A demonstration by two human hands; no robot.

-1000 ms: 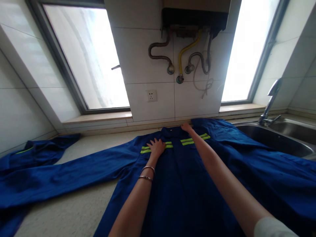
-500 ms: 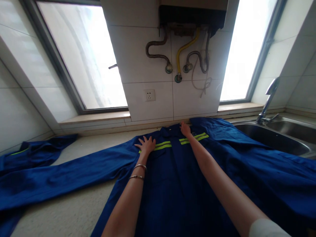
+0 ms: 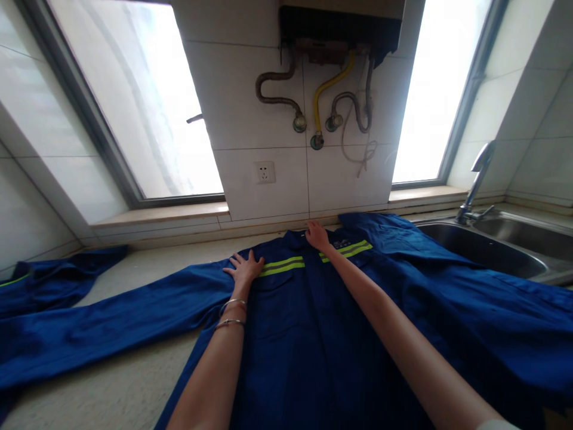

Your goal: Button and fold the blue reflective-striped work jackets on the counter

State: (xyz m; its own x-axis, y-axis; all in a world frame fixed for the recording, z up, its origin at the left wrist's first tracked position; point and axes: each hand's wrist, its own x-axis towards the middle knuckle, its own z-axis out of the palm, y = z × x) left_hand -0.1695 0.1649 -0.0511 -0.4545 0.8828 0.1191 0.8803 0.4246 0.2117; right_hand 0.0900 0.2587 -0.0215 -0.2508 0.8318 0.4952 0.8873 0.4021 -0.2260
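Note:
A dark blue work jacket (image 3: pixel 277 334) with yellow-green and grey reflective stripes lies spread front side up over the counter, its collar toward the wall. My left hand (image 3: pixel 244 269) rests flat on the jacket's left shoulder area, fingers spread, with two bangles on the wrist. At the collar, my right hand (image 3: pixel 317 235) has its fingers bent and closed on the fabric by the neck opening. One sleeve (image 3: pixel 134 310) stretches out to the left. On the right, the other side of the jacket lies in loose folds toward the sink.
More blue cloth (image 3: pixel 67 275) lies at the far left of the counter (image 3: pixel 111 376). A double sink (image 3: pixel 483 245) with a faucet (image 3: pixel 477 179) is on the right. Pipes and a yellow hose (image 3: pixel 320 95) hang below a wall-mounted heater (image 3: pixel 340 27), near a socket (image 3: pixel 265 172).
My right hand has moved left from the shoulder side of the jacket to the collar. My left hand has shifted slightly outward, still spread on the cloth. The view has turned slightly right.

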